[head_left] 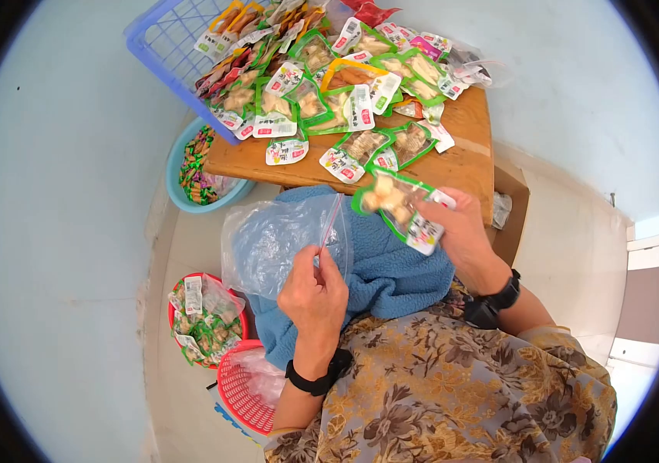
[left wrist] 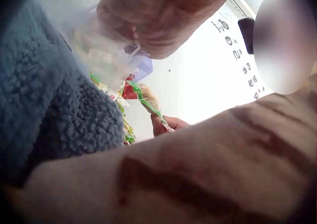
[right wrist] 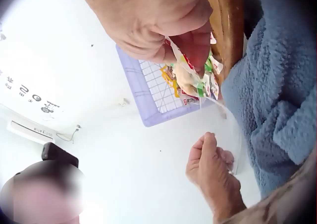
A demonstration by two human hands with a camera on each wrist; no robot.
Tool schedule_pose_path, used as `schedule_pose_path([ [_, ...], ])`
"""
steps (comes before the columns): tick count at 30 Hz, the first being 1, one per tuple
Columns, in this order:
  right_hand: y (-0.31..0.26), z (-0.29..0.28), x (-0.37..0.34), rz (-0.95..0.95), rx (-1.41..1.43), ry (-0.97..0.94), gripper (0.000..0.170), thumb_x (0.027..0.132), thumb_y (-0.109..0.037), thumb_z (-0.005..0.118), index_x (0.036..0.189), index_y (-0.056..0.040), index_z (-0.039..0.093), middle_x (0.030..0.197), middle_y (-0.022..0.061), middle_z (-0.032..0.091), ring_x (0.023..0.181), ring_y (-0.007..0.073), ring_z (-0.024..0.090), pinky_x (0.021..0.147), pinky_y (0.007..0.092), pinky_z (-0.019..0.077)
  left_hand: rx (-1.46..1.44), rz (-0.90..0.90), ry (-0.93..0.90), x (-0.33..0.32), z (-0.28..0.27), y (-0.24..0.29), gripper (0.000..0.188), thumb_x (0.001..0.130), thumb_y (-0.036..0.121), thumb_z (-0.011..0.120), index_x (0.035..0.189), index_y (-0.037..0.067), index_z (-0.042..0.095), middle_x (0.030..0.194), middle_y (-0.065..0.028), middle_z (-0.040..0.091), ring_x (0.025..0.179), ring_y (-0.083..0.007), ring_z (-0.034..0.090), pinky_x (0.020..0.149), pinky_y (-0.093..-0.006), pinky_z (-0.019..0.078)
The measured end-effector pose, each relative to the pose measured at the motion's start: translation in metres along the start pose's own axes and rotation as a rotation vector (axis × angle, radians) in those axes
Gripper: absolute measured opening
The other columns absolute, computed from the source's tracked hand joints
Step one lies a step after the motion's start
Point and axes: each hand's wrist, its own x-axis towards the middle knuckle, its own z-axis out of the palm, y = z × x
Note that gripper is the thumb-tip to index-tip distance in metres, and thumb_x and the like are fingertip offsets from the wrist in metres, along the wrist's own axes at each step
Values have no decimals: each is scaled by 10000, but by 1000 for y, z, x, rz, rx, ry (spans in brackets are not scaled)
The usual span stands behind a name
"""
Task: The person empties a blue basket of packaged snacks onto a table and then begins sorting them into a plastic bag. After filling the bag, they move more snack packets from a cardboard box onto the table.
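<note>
My left hand (head_left: 314,297) pinches the edge of a clear plastic bag (head_left: 264,243) between thumb and fingers. The bag lies over the blue fleece cloth (head_left: 418,270) on the lap. In my right hand (head_left: 464,235) is a green-edged snack packet (head_left: 385,194) with pale chunks showing through its window, gripped by its white printed end. It is held to the right of the bag, close to its edge. From the right wrist view, the right hand (right wrist: 153,21) holds the packet above and beyond the left hand (right wrist: 213,169).
A wooden table (head_left: 464,147) carries a pile of similar packets (head_left: 310,100), beside a tipped blue crate (head_left: 140,46). A blue basin (head_left: 175,197) of small wrapped items stands left, with red baskets (head_left: 225,386) below. A cardboard box (head_left: 513,208) sits right of the table.
</note>
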Motion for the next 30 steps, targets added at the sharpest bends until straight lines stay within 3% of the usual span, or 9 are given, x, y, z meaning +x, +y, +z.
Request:
schedule_pose_path([
  [5,-19,5,-34,154,-91,-61,148,884,-59,712,994,37,737,902,71,749,755,96,682,693,249,543,-6,-11,-37,-2,2,10,111,861,52,733,938,60,654,567,-79,569,454,-216,567,442,-340,423],
  [7,-19,11,-38,191,-204,-206,167,899,-63,700,1017,49,734,920,71,747,782,91,676,713,243,541,-13,5,-41,-4,4,15,114,856,54,735,940,60,659,583,-84,582,463,-225,573,443,-345,427],
  [10,-13,22,-36,212,-193,-242,171,916,-75,690,1025,50,735,915,67,741,788,82,664,709,242,535,-43,58,-19,-7,8,17,79,886,69,724,946,58,674,541,-64,528,427,-147,488,435,-305,374],
  [13,-1,25,-30,235,-181,-298,176,946,-92,655,1045,36,725,910,53,730,803,77,657,715,246,529,-37,100,-36,-11,9,19,84,883,69,725,951,53,678,582,-77,570,451,-164,533,449,-307,410],
  [19,25,43,-9,368,-52,-442,215,988,-104,576,1148,16,656,1017,44,695,888,92,642,763,266,532,-74,126,-82,-18,11,29,95,882,47,713,967,38,673,659,-114,634,521,-203,620,483,-317,469],
  [22,42,54,2,438,186,-588,235,1003,-87,586,1224,-12,620,1029,18,664,915,92,623,736,256,525,-113,178,-83,-20,14,29,101,888,41,704,982,38,667,662,-119,638,530,-215,627,494,-323,478],
  [25,64,68,14,534,221,-624,223,984,-39,541,1194,-24,615,1086,64,666,900,147,644,766,293,555,-115,163,-81,-23,15,27,101,894,40,696,989,37,664,675,-125,648,545,-236,639,508,-330,491],
  [27,93,73,30,749,323,-649,207,986,-66,572,1184,-28,622,1067,64,669,905,143,643,742,287,553,-159,139,-109,-24,14,27,101,895,38,693,991,37,663,681,-128,651,556,-244,646,516,-332,497],
  [30,91,85,27,547,109,-805,171,988,-120,606,1134,-33,628,1013,36,663,876,129,629,711,282,543,-192,138,-134,-25,13,28,101,896,32,689,993,38,663,691,-132,654,569,-248,655,525,-333,504],
])
